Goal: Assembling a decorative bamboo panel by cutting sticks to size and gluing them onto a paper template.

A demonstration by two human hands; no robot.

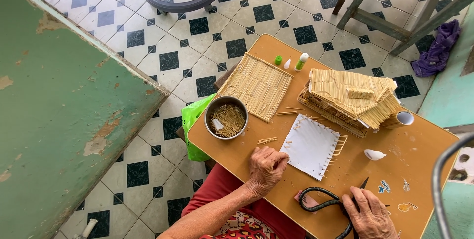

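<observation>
Black-handled scissors (330, 208) lie at the near edge of the small brown table (424, 170). The right hand (371, 215) rests on them, fingers bent over the handles, though I cannot tell if it grips them. Their long line runs from the handle loops up to the blade tip, which points toward the far right corner. The left hand (265, 168) lies loosely curled, holding nothing, just left of the white sheet (310, 146), near the scissors too.
</observation>
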